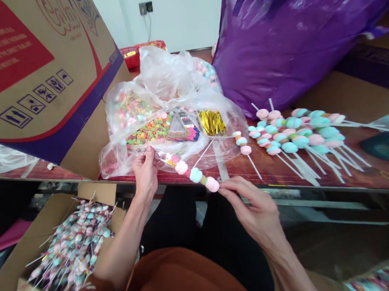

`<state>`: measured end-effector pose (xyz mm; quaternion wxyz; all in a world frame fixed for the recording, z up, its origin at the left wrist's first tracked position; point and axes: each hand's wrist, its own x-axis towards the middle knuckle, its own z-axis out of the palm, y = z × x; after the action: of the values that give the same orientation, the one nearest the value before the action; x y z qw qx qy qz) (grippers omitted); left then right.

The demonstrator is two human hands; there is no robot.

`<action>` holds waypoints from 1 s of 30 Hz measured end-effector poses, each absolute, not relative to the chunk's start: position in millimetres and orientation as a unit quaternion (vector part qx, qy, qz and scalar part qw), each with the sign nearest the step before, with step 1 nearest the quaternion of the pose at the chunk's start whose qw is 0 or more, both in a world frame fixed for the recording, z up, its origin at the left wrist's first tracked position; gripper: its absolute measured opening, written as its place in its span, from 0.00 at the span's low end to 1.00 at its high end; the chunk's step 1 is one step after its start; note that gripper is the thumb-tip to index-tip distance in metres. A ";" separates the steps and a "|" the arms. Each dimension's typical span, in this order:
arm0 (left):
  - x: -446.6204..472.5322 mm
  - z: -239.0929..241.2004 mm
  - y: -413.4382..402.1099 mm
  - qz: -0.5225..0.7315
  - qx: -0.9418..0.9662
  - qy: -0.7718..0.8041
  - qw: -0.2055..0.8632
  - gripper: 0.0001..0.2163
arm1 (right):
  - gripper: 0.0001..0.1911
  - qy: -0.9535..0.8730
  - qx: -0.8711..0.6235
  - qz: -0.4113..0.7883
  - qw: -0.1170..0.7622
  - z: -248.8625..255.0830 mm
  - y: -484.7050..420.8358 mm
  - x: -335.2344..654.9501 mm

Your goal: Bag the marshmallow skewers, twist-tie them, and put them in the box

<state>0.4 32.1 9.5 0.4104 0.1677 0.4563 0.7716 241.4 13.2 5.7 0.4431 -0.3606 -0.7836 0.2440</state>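
A marshmallow skewer [196, 175] with pink and blue marshmallows and small coloured candy rings stretches between my hands, above the table's front edge. Its upper end appears to be in a clear wrapper with printing, which my left hand [145, 172] pinches between thumb and fingers. My right hand [255, 205] is closed in a pinch at the lower end, against the last pink marshmallow; the stick there is hidden by my fingers. Just beyond lie gold twist ties [212, 122], loose candy rings [150, 130] and a fan of printed labels or bags [183, 127].
Unwrapped marshmallow skewers [292, 133] are piled at the right, with a single skewer [243, 143] beside them. A large carton [45, 75] stands left; a purple bag [290, 38] stands back right. An open box [71, 241] of finished-looking skewers sits low left.
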 end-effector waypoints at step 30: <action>12.0 1.2 31.4 0.765 0.265 0.483 0.333 0.15 | 0.06 -0.674 -0.416 0.359 0.494 -18.4 6.2 225.4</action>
<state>12.0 31.4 1.2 0.3331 0.2651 0.4829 0.7653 225.4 6.2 -18.4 0.4936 -0.4160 -0.6739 0.3593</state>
